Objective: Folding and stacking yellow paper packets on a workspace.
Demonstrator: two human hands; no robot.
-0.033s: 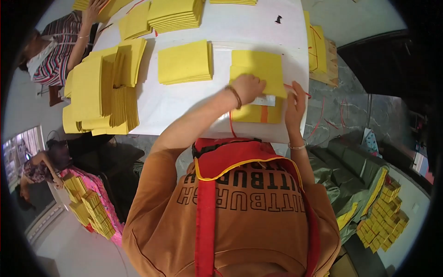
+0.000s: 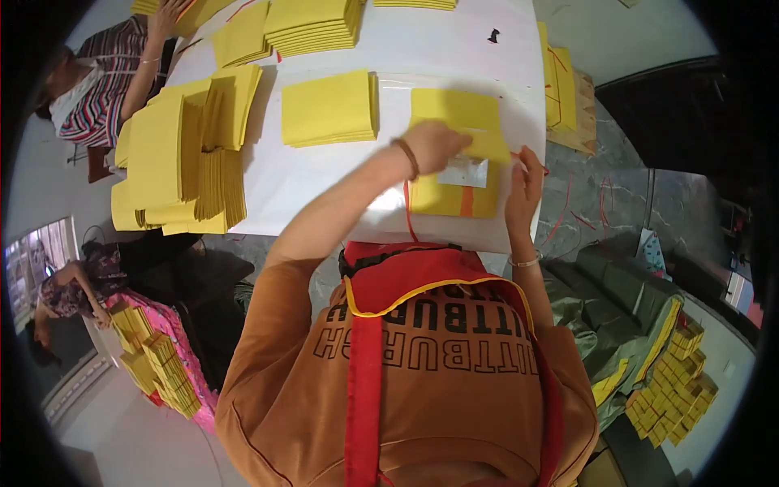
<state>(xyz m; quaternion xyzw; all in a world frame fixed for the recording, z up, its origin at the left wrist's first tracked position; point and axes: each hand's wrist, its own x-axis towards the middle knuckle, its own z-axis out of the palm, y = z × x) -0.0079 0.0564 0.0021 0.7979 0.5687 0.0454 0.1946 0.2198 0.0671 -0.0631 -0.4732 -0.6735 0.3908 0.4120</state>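
Observation:
Near the front right of the white table lies a stack of yellow envelopes (image 2: 454, 104), with a shiny pale rectangle (image 2: 469, 172) and an orange strip (image 2: 466, 201) showing on its near half. My left hand (image 2: 438, 148) is over the stack's middle, slightly blurred, its curled fingers on a yellow envelope piece that tilts up. At the stack's right side, my right hand (image 2: 523, 195) has its fingers partly bent and apart, by the envelope's corner. A red strap (image 2: 544, 171) passes at its fingertips; a red strap end (image 2: 411, 217) hangs over the table's front edge.
A small envelope pile (image 2: 327, 112) lies left of my stack, with tall piles (image 2: 174, 162) farther left. More envelopes (image 2: 312, 28) are at the back. A co-worker (image 2: 101, 89) sits at the far left. Bundles (image 2: 560, 89) on a wooden pallet (image 2: 583, 114) stand right of the table.
My left hand has moved slightly right; the near edge of the yellow piece under it has lifted, showing more of the pale rectangle. My right hand stays about where it was.

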